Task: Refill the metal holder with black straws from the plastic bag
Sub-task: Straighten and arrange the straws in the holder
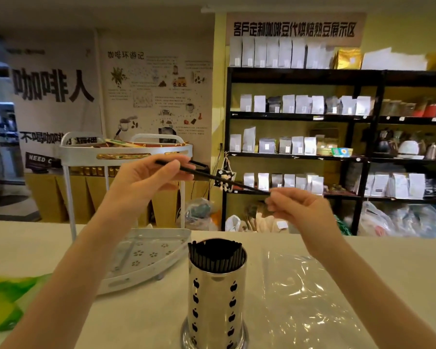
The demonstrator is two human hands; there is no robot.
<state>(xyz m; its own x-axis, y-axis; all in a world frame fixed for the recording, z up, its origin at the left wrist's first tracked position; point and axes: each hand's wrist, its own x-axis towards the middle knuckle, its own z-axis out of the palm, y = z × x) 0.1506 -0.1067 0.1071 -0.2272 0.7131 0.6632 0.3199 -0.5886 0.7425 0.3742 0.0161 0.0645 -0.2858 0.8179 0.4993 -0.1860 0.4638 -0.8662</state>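
A shiny metal holder (215,295) with apple-shaped cutouts stands upright on the counter near me, packed with black straws (214,255). Above it I hold a few black straws (212,175) slanting down to the right. My left hand (146,180) pinches their upper left end and my right hand (295,204) pinches the lower right end. The clear plastic bag (305,293) lies flat and crumpled on the counter to the right of the holder, under my right forearm.
A white two-tier rack (126,152) stands on the counter at left, its lower tray (146,253) close to the holder. A green cloth (3,298) lies at the left edge. Black shelves of coffee bags (300,147) fill the background beyond the counter.
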